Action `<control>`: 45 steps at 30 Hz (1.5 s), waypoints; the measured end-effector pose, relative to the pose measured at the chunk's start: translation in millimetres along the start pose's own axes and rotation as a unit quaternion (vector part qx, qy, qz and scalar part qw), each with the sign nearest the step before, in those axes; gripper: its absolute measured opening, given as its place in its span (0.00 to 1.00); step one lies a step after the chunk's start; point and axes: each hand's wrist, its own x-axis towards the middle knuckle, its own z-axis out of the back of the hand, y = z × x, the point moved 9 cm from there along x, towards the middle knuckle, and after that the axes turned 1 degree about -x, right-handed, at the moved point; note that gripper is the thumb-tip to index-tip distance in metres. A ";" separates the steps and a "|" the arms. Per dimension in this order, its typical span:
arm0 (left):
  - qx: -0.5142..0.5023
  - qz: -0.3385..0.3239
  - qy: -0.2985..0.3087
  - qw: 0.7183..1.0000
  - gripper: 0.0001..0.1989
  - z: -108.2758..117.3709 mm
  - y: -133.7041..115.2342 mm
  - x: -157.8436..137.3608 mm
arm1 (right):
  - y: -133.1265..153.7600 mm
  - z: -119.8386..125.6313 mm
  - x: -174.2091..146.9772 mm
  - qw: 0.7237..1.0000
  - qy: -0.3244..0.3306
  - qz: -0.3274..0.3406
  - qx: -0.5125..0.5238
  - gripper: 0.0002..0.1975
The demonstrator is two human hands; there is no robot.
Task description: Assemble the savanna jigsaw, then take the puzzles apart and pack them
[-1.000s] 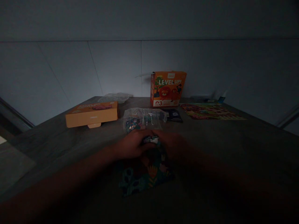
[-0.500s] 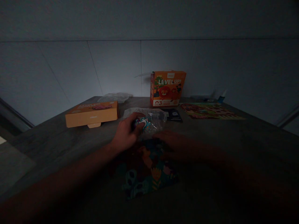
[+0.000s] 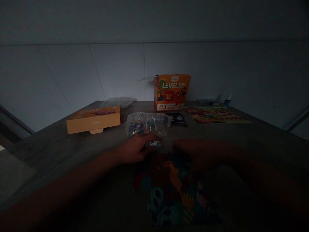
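Note:
My left hand (image 3: 134, 149) is closed with a small white and teal puzzle piece (image 3: 154, 143) between thumb and fingers. Just beyond it lies a clear plastic bag (image 3: 158, 124) with more colourful pieces inside, bunched at its left end. Nearer to me is a partly assembled jigsaw puzzle (image 3: 175, 180) with an orange animal and teal leaf shapes, dim in the shadow. At the puzzle's upper right edge rests my right hand (image 3: 189, 150), its fingers dark and blurred, so their grip is unclear.
A flat orange box (image 3: 94, 120) with a front flap lies at left. An upright orange box (image 3: 172, 91) stands at the back, a dark leaflet (image 3: 178, 120) before it. Back right are a printed picture sheet (image 3: 217, 115) and a small bottle (image 3: 227, 100).
My left hand has drawn back from the plastic bag towards me with a puzzle piece. The assembled puzzle has shifted right and nearer, and my right hand has moved a little right.

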 end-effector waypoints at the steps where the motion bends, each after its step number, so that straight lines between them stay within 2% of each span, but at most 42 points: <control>1: 0.001 0.001 -0.001 1.000 0.14 -0.2 0.6 -0.2 | -0.6 -2.3 0.9 1.000 0.014 -0.019 -0.014 0.32; 4: 0.005 -0.005 0.002 1.000 0.14 -2.7 2.0 -0.4 | 0.8 -6.5 3.4 0.998 0.033 -0.049 -0.025 0.36; 8: 0.007 -0.001 -0.011 1.000 0.14 -2.8 1.4 -0.1 | 8.9 -5.0 5.6 0.999 0.008 -0.044 0.015 0.36; 14: -0.019 0.000 -0.024 1.000 0.12 -1.4 -2.0 0.0 | 35.7 -4.3 10.5 0.987 -0.014 0.084 0.139 0.31; 18: -0.018 0.008 -0.006 1.000 0.13 -4.0 0.1 -0.8 | 25.3 -7.7 17.8 0.988 -0.047 0.065 0.132 0.31; 21: -0.020 0.006 -0.006 1.000 0.13 -3.7 -0.7 -0.7 | 26.6 -8.5 20.4 0.985 -0.061 0.079 0.139 0.30; 25: -0.032 -0.012 -0.021 0.999 0.12 -1.4 -5.7 -0.1 | 28.8 -7.4 21.7 0.987 -0.073 0.071 0.127 0.24; 31: -0.077 -0.020 -0.021 0.997 0.11 -0.9 -8.5 0.2 | 38.4 -5.8 22.6 0.980 -0.087 0.118 0.132 0.14; 38: -0.125 -0.006 -0.036 0.992 0.10 -1.3 -1.3 0.5 | 35.7 -0.7 20.5 0.979 -0.117 0.088 0.140 0.23; 45: -0.106 0.016 -0.079 0.991 0.13 5.2 3.5 0.0 | 37.9 2.4 18.2 0.982 -0.127 0.078 0.117 0.19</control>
